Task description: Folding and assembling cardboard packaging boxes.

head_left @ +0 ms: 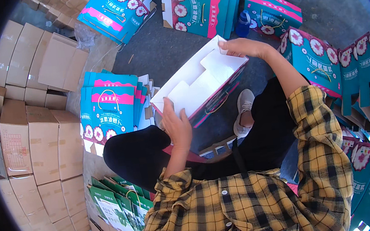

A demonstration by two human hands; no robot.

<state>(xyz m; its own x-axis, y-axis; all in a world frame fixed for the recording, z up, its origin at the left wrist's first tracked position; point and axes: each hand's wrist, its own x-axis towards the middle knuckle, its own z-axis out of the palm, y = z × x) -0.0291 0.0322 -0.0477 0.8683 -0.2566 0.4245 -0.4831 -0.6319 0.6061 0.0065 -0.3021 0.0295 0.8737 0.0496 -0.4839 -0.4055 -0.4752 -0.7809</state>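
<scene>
A gift carton (205,71) with a white inside and a printed pink and teal outer side is held over my lap, its top facing me. White flaps stand partly folded within it, and a rope handle hangs along its right side. My left hand (177,126) grips the near left corner, thumb at the rim. At the far right corner, my right hand (244,47) has its fingers curled over the edge. The carton's underside is hidden.
Flattened teal cartons (110,102) lie in a stack at left, with more flat cartons (197,7) at the back. Made-up cartons (315,60) line the right. Brown boxes (43,142) are piled at far left. A blue bottle (243,23) stands behind my right hand; green bags (117,202) lie lower left.
</scene>
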